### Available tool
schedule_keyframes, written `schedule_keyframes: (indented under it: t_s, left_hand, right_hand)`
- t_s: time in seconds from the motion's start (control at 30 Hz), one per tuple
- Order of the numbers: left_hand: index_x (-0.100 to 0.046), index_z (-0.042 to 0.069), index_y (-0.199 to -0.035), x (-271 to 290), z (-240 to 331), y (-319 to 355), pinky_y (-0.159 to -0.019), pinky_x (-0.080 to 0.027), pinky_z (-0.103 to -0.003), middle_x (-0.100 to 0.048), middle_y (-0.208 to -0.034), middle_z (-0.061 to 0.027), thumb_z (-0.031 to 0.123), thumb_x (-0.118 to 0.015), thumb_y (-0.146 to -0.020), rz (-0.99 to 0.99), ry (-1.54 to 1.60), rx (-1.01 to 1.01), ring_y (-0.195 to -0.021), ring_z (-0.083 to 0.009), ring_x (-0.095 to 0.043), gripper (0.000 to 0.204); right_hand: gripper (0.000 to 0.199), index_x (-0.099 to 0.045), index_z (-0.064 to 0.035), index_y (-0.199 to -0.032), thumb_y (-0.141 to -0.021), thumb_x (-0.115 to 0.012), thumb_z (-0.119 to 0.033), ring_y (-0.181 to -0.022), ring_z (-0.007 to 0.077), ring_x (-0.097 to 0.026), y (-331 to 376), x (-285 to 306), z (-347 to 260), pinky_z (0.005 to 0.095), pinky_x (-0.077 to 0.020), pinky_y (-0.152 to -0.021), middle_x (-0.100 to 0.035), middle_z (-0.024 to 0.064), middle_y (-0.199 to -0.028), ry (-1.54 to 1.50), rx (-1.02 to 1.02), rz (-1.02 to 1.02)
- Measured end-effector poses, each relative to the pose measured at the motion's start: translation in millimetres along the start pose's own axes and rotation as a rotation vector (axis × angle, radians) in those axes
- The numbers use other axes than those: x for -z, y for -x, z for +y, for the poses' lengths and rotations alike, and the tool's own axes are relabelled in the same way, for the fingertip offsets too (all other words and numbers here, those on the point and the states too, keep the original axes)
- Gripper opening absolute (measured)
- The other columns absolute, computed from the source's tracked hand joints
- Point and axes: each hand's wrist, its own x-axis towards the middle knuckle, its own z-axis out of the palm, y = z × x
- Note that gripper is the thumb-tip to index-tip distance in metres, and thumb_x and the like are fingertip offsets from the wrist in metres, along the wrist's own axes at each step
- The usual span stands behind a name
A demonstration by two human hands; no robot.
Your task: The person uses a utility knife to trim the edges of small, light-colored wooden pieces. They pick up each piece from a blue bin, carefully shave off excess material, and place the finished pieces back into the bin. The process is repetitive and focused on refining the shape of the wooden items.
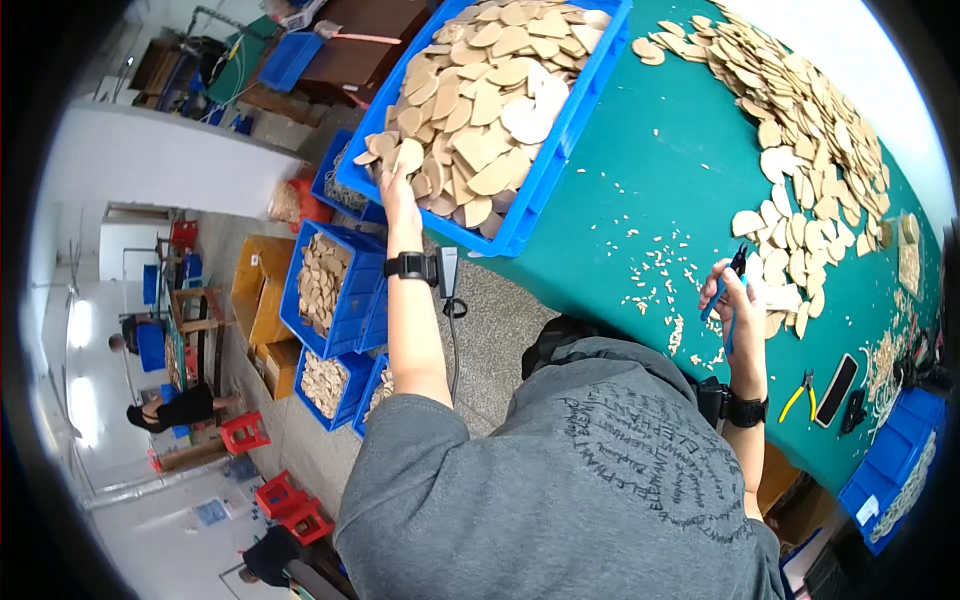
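My left hand [400, 195] is at the near left corner of a blue crate [560, 160] heaped with flat tan half-round pieces. Its fingers are closed on one tan piece [409, 155] at the edge of the heap. In my right hand [737, 300], above the green table [640, 190], is a pair of blue-handled nippers [738, 264] with dark jaws pointing away from me. Just beyond that hand lies a spread of tan pieces [790, 240], rising into a long pile [800, 110]. Small pale scraps [655, 270] are scattered to its left.
Yellow-handled pliers [798, 397] and a phone [836, 388] lie right of my right forearm. A blue bin [890, 465] stands at the table's right end. On my left, blue crates [345, 290] of pieces are stacked near cardboard boxes [262, 280]. Other people are farther left.
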Motion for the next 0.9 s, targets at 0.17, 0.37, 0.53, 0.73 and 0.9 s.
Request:
schedule_keyframes:
  t_s: [0.17, 0.37, 0.53, 0.73, 0.9]
  left_hand:
    - [-0.038, -0.004, -0.130, -95.3, 40.4, 86.7, -0.101, -0.035, -0.039, -0.040, -0.132, -0.0196, 0.015, -0.057, -0.089, 0.105, -0.660, -0.413, -0.123, -0.0293, -0.039, 0.049]
    - [-0.062, 0.009, -0.106, -273.0, 21.5, 201.4, -0.094, -0.039, -0.037, -0.054, -0.114, -0.0122, 0.016, -0.062, -0.081, -0.722, -0.456, -0.578, -0.109, -0.0264, -0.049, 0.026]
    - [-0.050, 0.009, -0.122, -396.8, -50.4, 271.1, -0.098, -0.037, -0.041, -0.050, -0.121, -0.0145, 0.024, -0.066, -0.077, -1.102, -0.572, -0.571, -0.112, -0.0336, -0.046, 0.050]
    - [-0.046, 0.006, -0.127, -452.3, -80.1, 277.1, -0.093, -0.043, -0.042, -0.053, -0.113, -0.0204, 0.034, -0.079, -0.063, -1.173, -0.977, -0.513, -0.108, -0.0357, -0.051, 0.077]
    - [-0.054, 0.001, -0.119, -483.1, -43.8, 271.0, -0.090, -0.045, -0.039, -0.054, -0.110, -0.0233, 0.039, -0.077, -0.064, -1.100, -0.920, -0.453, -0.106, -0.0339, -0.053, 0.071]
  right_hand:
    - [0.021, -0.056, -0.0032, -0.093, -0.089, -0.059, -0.024, -0.064, 0.0087, -0.054, 17.0, 30.7, -4.6, 0.0220, -0.0443, -0.059, -0.056, 0.0007, -0.072, 0.059, 0.032, 0.219]
    - [0.021, -0.057, -0.0035, -0.090, -0.089, -0.060, -0.024, -0.062, 0.0077, -0.054, 50.5, 83.0, -7.5, 0.0200, -0.0431, -0.058, -0.057, 0.0009, -0.070, 0.107, 0.110, 0.450]
    - [0.020, -0.057, -0.0024, -0.094, -0.089, -0.059, -0.022, -0.062, 0.0083, -0.054, 83.6, 112.2, -6.3, 0.0203, -0.0435, -0.059, -0.057, 0.0015, -0.070, 0.104, 0.161, 0.534]
    - [0.018, -0.056, -0.0002, -0.096, -0.089, -0.058, -0.016, -0.063, 0.0105, -0.054, 121.2, 151.5, -4.6, 0.0237, -0.0443, -0.060, -0.055, 0.0029, -0.071, 0.059, 0.156, 0.648]
    - [0.020, -0.056, -0.0002, -0.096, -0.088, -0.059, -0.018, -0.063, 0.0106, -0.054, 136.5, 191.6, -4.0, 0.0242, -0.0441, -0.060, -0.055, 0.0029, -0.071, -0.020, 0.140, 0.723]
